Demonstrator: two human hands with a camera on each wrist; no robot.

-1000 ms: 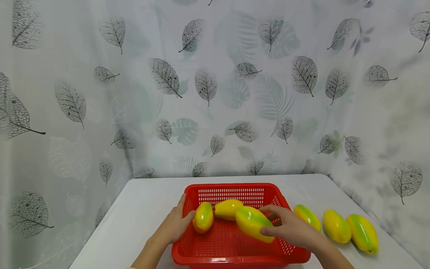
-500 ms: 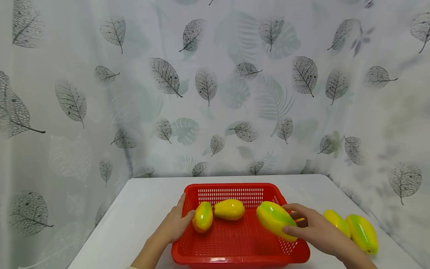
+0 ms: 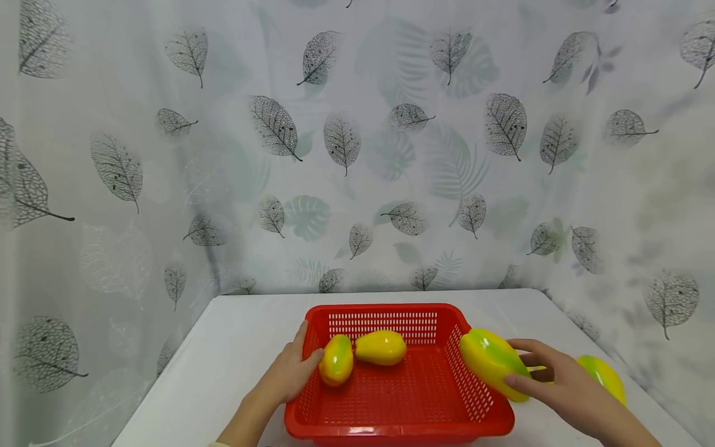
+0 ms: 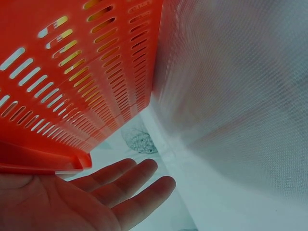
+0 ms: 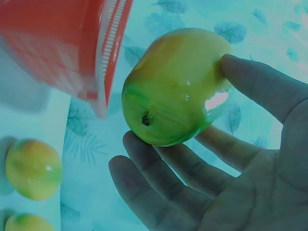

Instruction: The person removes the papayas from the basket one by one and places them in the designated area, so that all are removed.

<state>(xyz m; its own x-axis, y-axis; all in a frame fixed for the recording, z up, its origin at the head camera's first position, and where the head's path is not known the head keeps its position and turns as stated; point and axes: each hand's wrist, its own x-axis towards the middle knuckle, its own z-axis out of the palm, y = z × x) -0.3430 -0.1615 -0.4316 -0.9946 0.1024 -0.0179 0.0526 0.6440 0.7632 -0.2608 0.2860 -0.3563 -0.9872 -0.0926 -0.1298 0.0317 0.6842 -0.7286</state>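
My right hand [image 3: 564,385] grips a yellow-green papaya [image 3: 494,364] above the right rim of the red plastic basket [image 3: 391,431]. In the right wrist view the thumb presses one side of the papaya [image 5: 178,86] and the fingers support it from the other, with its dark stem spot facing the camera. My left hand [image 3: 286,374] rests at the basket's left rim, thumb over the edge. The left wrist view shows its fingers [image 4: 139,199] stretched out beneath the rim. Inside the basket lie a yellow-green papaya [image 3: 337,361] and a yellower papaya [image 3: 382,347], both toward the left.
On the white table [image 3: 246,335], right of the basket, another papaya [image 3: 604,377] shows past my right hand, which partly hides others. Two papayas, one of them a lower papaya [image 5: 30,223], appear in the right wrist view. A leaf-patterned curtain [image 3: 357,186] surrounds the table.
My right hand has carried the papaya rightward from over the basket's middle to its right rim, covering papayas on the table. The left hand has stayed in place.
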